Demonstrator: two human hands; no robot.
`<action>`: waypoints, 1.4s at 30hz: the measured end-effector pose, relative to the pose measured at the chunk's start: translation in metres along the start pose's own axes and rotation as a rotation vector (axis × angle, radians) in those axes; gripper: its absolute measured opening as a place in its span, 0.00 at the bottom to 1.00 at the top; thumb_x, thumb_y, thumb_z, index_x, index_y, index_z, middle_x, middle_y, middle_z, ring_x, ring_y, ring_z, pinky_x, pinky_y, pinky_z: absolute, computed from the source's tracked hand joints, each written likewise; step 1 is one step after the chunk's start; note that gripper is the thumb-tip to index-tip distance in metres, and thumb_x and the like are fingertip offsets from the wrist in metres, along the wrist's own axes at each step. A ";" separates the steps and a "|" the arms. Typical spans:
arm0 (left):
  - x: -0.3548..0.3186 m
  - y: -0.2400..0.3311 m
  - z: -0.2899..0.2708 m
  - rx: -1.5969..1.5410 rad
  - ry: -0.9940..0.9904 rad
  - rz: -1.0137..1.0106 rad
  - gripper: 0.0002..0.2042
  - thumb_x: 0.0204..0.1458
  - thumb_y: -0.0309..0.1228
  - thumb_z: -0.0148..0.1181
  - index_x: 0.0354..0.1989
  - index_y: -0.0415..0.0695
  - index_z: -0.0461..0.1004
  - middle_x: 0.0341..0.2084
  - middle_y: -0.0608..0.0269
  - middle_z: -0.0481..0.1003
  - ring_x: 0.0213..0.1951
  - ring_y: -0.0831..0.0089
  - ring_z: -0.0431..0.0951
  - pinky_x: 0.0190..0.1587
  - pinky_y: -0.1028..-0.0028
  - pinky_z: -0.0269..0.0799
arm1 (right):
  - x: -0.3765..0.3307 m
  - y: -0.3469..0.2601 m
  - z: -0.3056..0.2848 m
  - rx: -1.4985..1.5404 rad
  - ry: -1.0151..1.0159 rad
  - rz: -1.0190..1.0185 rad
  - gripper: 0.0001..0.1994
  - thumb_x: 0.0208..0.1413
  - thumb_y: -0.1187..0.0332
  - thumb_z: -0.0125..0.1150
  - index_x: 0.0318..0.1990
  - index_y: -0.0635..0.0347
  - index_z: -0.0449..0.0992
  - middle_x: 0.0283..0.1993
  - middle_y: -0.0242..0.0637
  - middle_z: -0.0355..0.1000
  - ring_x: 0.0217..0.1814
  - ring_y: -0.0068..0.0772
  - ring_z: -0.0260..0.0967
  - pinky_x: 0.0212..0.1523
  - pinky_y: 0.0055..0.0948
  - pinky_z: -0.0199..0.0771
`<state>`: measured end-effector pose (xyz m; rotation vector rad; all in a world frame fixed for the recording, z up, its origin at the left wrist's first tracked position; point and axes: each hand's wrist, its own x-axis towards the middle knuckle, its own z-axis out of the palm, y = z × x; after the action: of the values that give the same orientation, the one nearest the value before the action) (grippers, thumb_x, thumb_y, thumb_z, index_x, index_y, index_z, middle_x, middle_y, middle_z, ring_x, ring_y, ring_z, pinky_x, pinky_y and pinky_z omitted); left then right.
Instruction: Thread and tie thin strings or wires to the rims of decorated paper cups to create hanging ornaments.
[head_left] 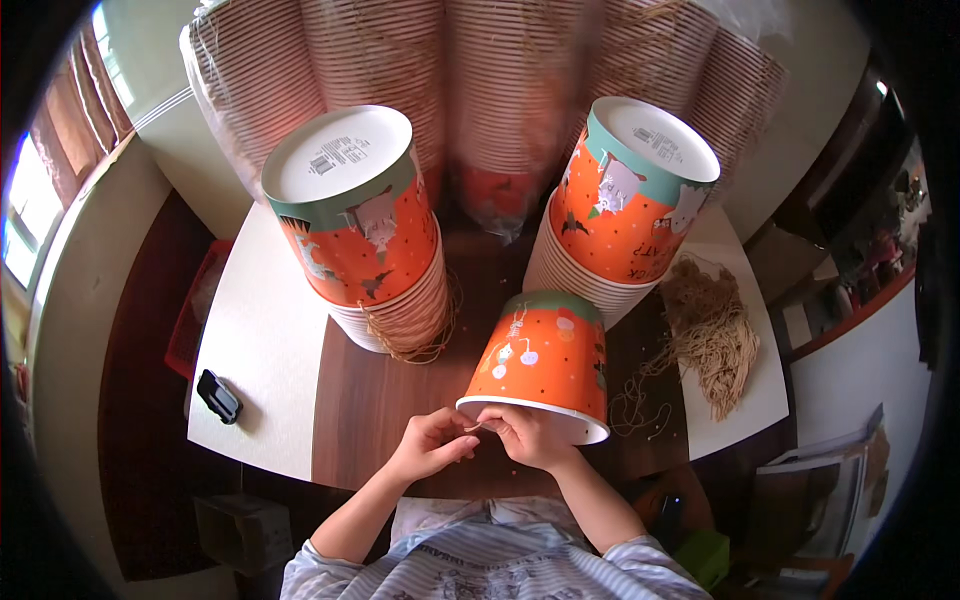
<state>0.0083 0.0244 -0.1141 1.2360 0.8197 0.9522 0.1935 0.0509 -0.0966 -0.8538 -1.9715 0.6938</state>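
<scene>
An orange paper bucket (545, 350) with a green base band and printed figures lies tilted in front of me, its white rim toward me. My right hand (532, 438) is at the rim, fingers closed in a pinch on a thin piece of string (474, 427). Just left of the rim, my left hand (430, 446) has its fingers bent together at the same string. Fingertips partly hide the string, and the bucket's inside is mostly out of sight.
Upside-down bucket stacks stand at left (365, 240) and right (625, 215). String loops (425, 345) hang on the left stack. A tan string bundle (715, 335) lies at right, a small black case (218, 397) at left. Plastic-wrapped bucket stacks (515, 80) fill the back.
</scene>
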 end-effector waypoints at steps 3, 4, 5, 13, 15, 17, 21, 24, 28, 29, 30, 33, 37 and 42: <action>0.003 0.002 0.004 0.091 0.062 -0.034 0.06 0.53 0.27 0.52 0.34 0.37 0.70 0.24 0.65 0.73 0.24 0.81 0.74 0.24 0.84 0.69 | 0.000 0.002 0.000 0.015 -0.005 -0.003 0.04 0.48 0.75 0.57 0.33 0.58 0.71 0.27 0.37 0.69 0.29 0.37 0.69 0.29 0.30 0.68; 0.003 0.002 0.004 0.092 0.061 -0.034 0.06 0.53 0.27 0.52 0.34 0.37 0.70 0.24 0.65 0.73 0.24 0.81 0.74 0.24 0.84 0.69 | -0.001 0.003 0.001 0.015 -0.004 -0.003 0.04 0.48 0.75 0.57 0.33 0.58 0.71 0.27 0.37 0.69 0.29 0.37 0.69 0.29 0.30 0.68; 0.003 0.002 0.004 0.115 0.073 -0.030 0.06 0.54 0.27 0.52 0.34 0.37 0.70 0.23 0.65 0.73 0.24 0.81 0.74 0.24 0.83 0.69 | -0.002 0.004 0.002 0.006 -0.010 0.006 0.04 0.49 0.75 0.57 0.33 0.58 0.71 0.27 0.37 0.69 0.29 0.37 0.69 0.29 0.30 0.69; 0.003 0.000 0.004 0.316 0.097 0.102 0.06 0.53 0.26 0.52 0.34 0.36 0.71 0.22 0.63 0.73 0.21 0.80 0.74 0.23 0.81 0.69 | -0.004 0.003 0.004 0.067 -0.037 0.075 0.05 0.50 0.76 0.55 0.36 0.61 0.72 0.30 0.39 0.71 0.31 0.35 0.71 0.32 0.29 0.70; 0.004 -0.001 0.003 0.344 0.137 0.099 0.05 0.52 0.25 0.53 0.32 0.36 0.71 0.21 0.62 0.73 0.21 0.80 0.73 0.23 0.81 0.69 | -0.007 0.001 0.004 0.138 -0.084 0.190 0.07 0.48 0.75 0.58 0.36 0.61 0.72 0.30 0.39 0.71 0.31 0.33 0.71 0.32 0.29 0.71; 0.004 0.000 0.003 0.347 0.147 0.106 0.04 0.51 0.25 0.53 0.32 0.36 0.71 0.21 0.63 0.73 0.21 0.80 0.73 0.23 0.81 0.69 | -0.002 0.000 0.004 0.094 -0.061 0.099 0.08 0.46 0.74 0.60 0.36 0.61 0.72 0.30 0.38 0.71 0.30 0.33 0.71 0.31 0.28 0.71; 0.003 0.002 0.003 0.333 0.178 0.100 0.03 0.50 0.23 0.55 0.31 0.36 0.71 0.21 0.63 0.72 0.21 0.82 0.72 0.23 0.82 0.68 | 0.002 0.001 0.004 -0.055 -0.008 -0.098 0.09 0.43 0.74 0.62 0.34 0.60 0.73 0.31 0.36 0.71 0.28 0.33 0.70 0.28 0.28 0.71; 0.003 0.002 0.003 0.282 0.184 0.105 0.03 0.50 0.23 0.55 0.31 0.37 0.72 0.21 0.65 0.72 0.21 0.83 0.71 0.23 0.83 0.68 | -0.003 0.006 0.006 -0.090 -0.014 -0.128 0.08 0.42 0.74 0.63 0.33 0.58 0.74 0.31 0.33 0.70 0.28 0.33 0.69 0.28 0.28 0.71; -0.002 0.004 0.002 0.219 0.161 0.056 0.03 0.50 0.23 0.55 0.31 0.37 0.72 0.21 0.66 0.72 0.21 0.84 0.70 0.23 0.83 0.68 | -0.006 0.000 0.001 -0.163 -0.013 -0.156 0.07 0.42 0.73 0.64 0.31 0.56 0.74 0.28 0.30 0.68 0.27 0.30 0.69 0.28 0.27 0.70; -0.005 0.004 0.002 0.212 0.184 0.033 0.03 0.49 0.23 0.56 0.31 0.37 0.73 0.21 0.65 0.72 0.21 0.83 0.71 0.23 0.83 0.67 | -0.006 -0.002 0.001 -0.200 0.001 -0.177 0.07 0.41 0.73 0.64 0.30 0.55 0.75 0.26 0.28 0.67 0.26 0.29 0.68 0.27 0.27 0.70; -0.007 0.005 0.003 0.206 0.208 0.011 0.03 0.48 0.23 0.57 0.31 0.38 0.73 0.21 0.65 0.72 0.21 0.81 0.71 0.23 0.82 0.67 | -0.006 -0.004 0.001 -0.236 0.014 -0.197 0.06 0.41 0.72 0.64 0.30 0.54 0.75 0.25 0.27 0.66 0.25 0.28 0.67 0.26 0.26 0.69; -0.009 0.014 0.008 0.606 0.223 0.244 0.04 0.45 0.22 0.59 0.31 0.40 0.74 0.20 0.62 0.71 0.20 0.75 0.71 0.22 0.79 0.66 | -0.009 -0.002 0.001 -0.264 0.021 -0.221 0.07 0.40 0.72 0.64 0.29 0.53 0.75 0.24 0.26 0.65 0.24 0.26 0.67 0.24 0.26 0.68; -0.010 0.023 0.013 0.726 0.244 0.283 0.06 0.41 0.21 0.59 0.30 0.41 0.74 0.19 0.59 0.68 0.20 0.67 0.70 0.21 0.74 0.66 | -0.011 -0.004 0.002 -0.265 0.022 -0.215 0.07 0.39 0.73 0.64 0.29 0.53 0.75 0.23 0.26 0.64 0.23 0.26 0.66 0.23 0.26 0.67; -0.008 0.022 0.012 0.952 0.224 0.425 0.07 0.40 0.23 0.59 0.29 0.43 0.72 0.21 0.61 0.68 0.21 0.65 0.71 0.21 0.72 0.68 | -0.013 -0.005 0.002 -0.316 0.000 -0.217 0.08 0.38 0.73 0.64 0.29 0.54 0.74 0.22 0.27 0.63 0.22 0.27 0.67 0.22 0.27 0.68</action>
<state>0.0131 0.0133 -0.0899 2.2131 1.2901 1.0815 0.1958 0.0373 -0.1000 -0.8051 -2.1679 0.2601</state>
